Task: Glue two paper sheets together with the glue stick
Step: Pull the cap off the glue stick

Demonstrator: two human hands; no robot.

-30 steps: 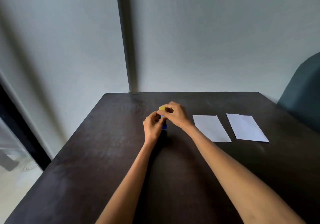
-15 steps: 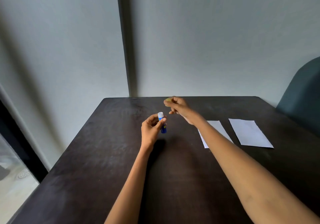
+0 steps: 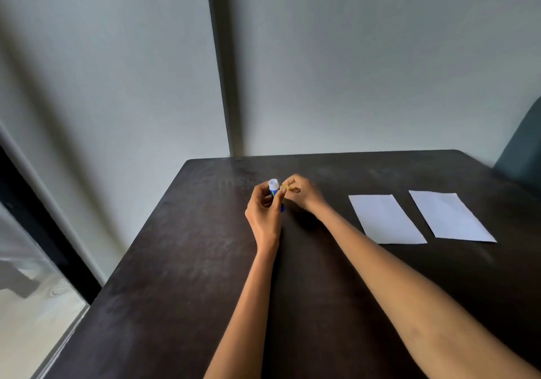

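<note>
My left hand (image 3: 263,211) holds a small blue glue stick (image 3: 274,191) upright above the dark table (image 3: 181,261); its white top is uncovered. Right beside it, my right hand (image 3: 303,192) pinches the yellow cap (image 3: 284,187) between fingertips, close to the stick's top. Two white paper sheets lie flat side by side to the right: the nearer sheet (image 3: 385,219) and the farther sheet (image 3: 449,216). Neither hand touches them.
A pale wall with a dark vertical strip (image 3: 219,65) stands behind the table. A teal chair back (image 3: 524,150) rises at the right edge. At the left is a glass door with a black frame (image 3: 35,223).
The cap came off the glue stick in my right hand, which swung away up and right, then came back beside the stick. My left hand kept holding the stick.
</note>
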